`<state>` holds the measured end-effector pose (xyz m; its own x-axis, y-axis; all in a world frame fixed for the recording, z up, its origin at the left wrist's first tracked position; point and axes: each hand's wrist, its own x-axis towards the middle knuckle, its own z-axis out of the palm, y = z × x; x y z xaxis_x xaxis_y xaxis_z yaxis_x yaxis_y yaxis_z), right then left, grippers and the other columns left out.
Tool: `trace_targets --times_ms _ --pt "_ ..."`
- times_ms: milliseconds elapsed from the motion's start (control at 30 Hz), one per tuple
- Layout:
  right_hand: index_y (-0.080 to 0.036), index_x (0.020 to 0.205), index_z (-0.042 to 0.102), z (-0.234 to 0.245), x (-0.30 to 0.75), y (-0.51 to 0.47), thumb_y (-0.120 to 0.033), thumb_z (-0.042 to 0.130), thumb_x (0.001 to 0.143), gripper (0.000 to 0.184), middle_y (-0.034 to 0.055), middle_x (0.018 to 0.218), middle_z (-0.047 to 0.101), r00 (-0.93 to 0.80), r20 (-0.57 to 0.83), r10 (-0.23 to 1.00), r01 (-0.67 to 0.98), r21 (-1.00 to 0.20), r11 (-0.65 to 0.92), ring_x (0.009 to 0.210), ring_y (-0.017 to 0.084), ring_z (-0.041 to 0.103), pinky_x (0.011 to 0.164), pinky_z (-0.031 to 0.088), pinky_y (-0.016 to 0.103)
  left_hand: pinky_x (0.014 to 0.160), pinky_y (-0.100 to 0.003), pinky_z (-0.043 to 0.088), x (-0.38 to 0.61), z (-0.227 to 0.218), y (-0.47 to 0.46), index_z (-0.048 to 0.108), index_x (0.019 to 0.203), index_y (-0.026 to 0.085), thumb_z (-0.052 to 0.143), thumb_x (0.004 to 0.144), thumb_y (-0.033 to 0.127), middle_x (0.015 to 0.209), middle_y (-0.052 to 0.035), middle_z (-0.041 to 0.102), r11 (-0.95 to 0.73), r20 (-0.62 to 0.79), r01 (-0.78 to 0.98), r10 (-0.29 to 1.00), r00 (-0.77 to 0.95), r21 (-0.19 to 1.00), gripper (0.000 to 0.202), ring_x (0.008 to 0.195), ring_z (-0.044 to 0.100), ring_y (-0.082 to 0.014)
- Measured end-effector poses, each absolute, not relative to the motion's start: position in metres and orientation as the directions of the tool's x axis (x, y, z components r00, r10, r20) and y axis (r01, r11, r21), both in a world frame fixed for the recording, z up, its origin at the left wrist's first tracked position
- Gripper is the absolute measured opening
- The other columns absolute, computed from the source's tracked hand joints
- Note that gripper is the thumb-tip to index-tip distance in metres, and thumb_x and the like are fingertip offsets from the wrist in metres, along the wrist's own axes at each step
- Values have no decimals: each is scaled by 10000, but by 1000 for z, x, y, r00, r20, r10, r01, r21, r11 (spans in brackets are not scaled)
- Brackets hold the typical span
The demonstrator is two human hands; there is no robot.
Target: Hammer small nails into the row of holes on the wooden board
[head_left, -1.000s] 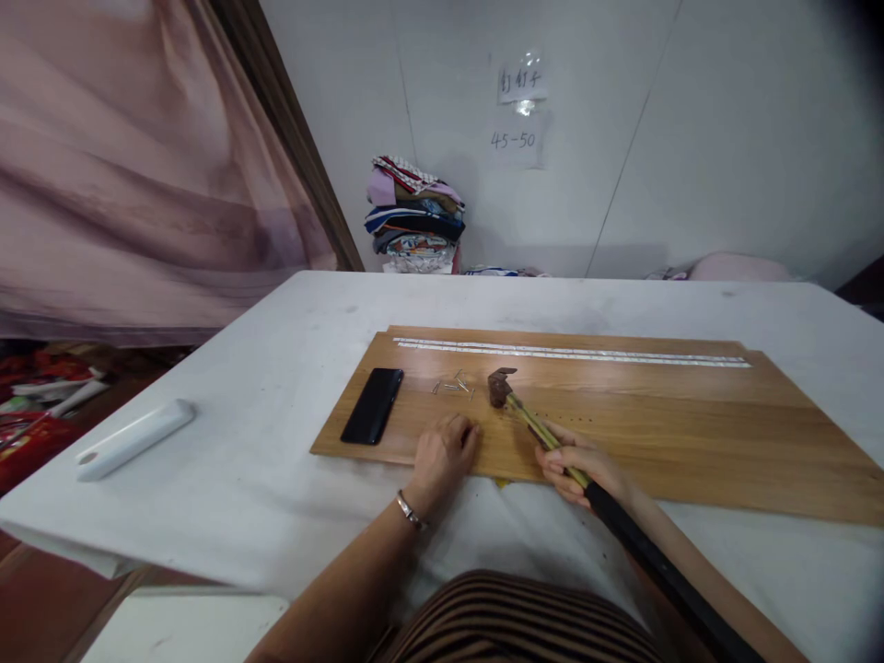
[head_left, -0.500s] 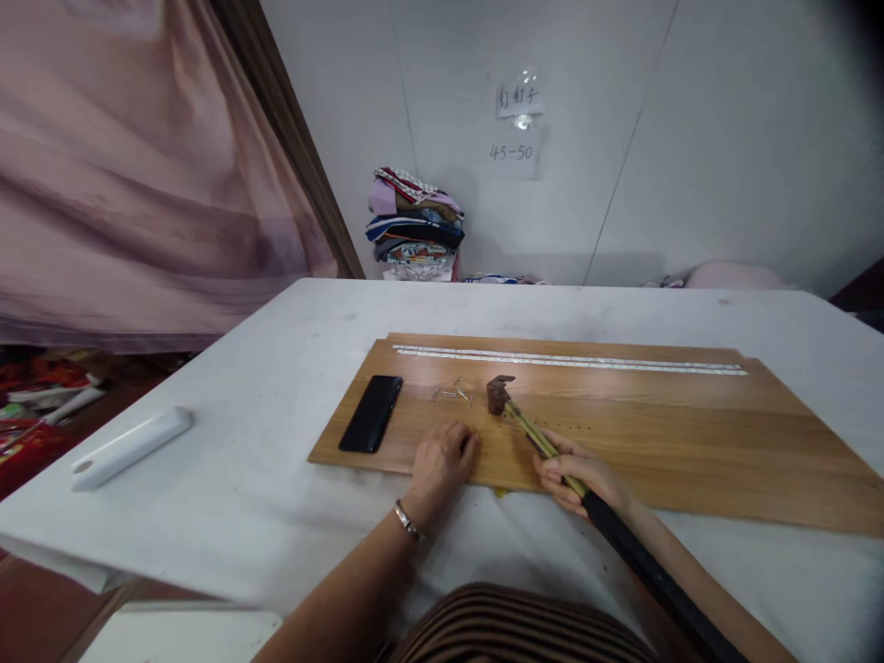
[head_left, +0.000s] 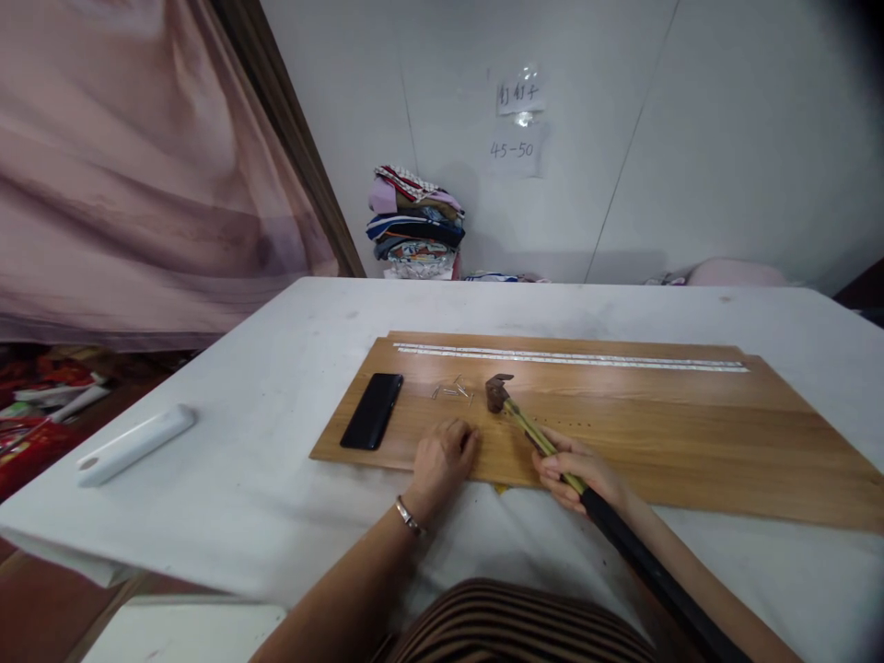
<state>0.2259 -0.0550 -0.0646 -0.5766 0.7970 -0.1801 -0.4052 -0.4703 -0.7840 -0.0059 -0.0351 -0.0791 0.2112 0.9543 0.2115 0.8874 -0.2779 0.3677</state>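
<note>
My right hand (head_left: pixel 576 470) is wrapped round the yellow and black handle of a claw hammer (head_left: pixel 530 425). Its rusty brown head is over the wooden board (head_left: pixel 691 433), and the long black grip runs back along my right forearm. My left hand (head_left: pixel 442 456) rests on the board's near edge with its fingers curled in, and nothing shows in them. Just beyond it lies a small group of loose nails (head_left: pixel 452 391). A row of small dark spots (head_left: pixel 570 424), which may be nails or holes, runs across the board to the right of the hammer head.
A black phone (head_left: pixel 371 412) lies on the board's left end. Two white measuring strips (head_left: pixel 573 358) run along its far side. On the white-covered table (head_left: pixel 262 396), a white plastic object (head_left: pixel 138 444) lies at left. Folded clothes (head_left: pixel 416 226) are stacked by the wall.
Both hands and the hammer hold nearly the same places. The whole view has shifted very slightly.
</note>
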Motion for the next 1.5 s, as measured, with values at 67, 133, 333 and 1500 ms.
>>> trace_targets --times_ms 67,133,333,1500 --pt "-208 1130 514 -66 227 -55 -181 622 736 409 -87 613 487 -580 -175 795 -406 -784 -469 307 13 323 251 315 105 651 -262 353 -6 -79 -35 561 722 207 419 924 343 758 -18 606 -274 205 889 956 210 368 282 741 551 -145" --pt "-207 1138 517 -66 227 -55 -174 614 738 413 -88 606 485 -582 -164 796 -413 -783 -464 307 14 319 251 319 105 662 -262 356 -6 -79 -35 561 725 207 423 921 335 759 -18 604 -275 206 887 956 210 371 272 743 550 -144" --pt "-221 1188 501 -63 227 -56 -157 600 741 462 -89 604 478 -583 -142 800 -430 -781 -452 314 15 313 254 319 104 659 -258 352 -7 -80 -35 549 736 205 405 930 343 758 -16 593 -285 214 884 952 217 370 278 742 547 -142" --pt "-205 1089 504 -59 225 -55 -187 616 742 365 -95 602 444 -579 -141 803 -415 -796 -440 317 12 281 256 292 106 626 -263 311 -7 -80 -35 535 684 201 444 914 328 730 -11 602 -277 227 902 951 209 332 278 707 532 -138"
